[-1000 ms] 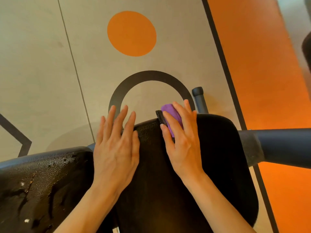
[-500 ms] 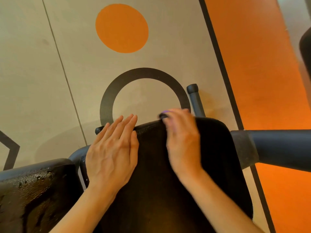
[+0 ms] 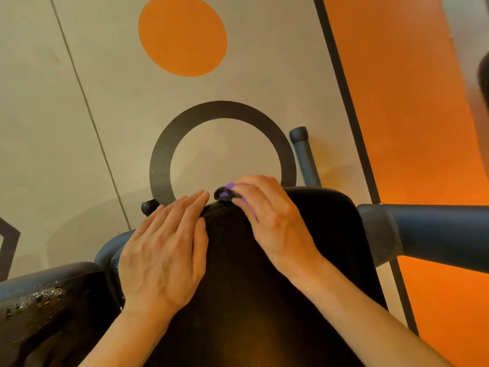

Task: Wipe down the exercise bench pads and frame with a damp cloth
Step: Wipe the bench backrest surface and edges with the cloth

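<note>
Left hand (image 3: 164,250) flat on black pad (image 3: 264,274), right hand (image 3: 270,215) gripping mostly hidden purple cloth (image 3: 230,190)

1. Beige floor (image 3: 264,83), smooth, crossed by a thin dark seam line (image 3: 87,120) running diagonally at the left.
2. Solid orange circle (image 3: 182,35) painted near the top.
3. Black ring (image 3: 222,109) marked below that circle.
4. Broad orange band (image 3: 412,128) at the right, edged by a black stripe (image 3: 344,102).
5. Angular black outline (image 3: 10,242) at the far left edge.
6. Soft, even light, faint shadows only.
</note>
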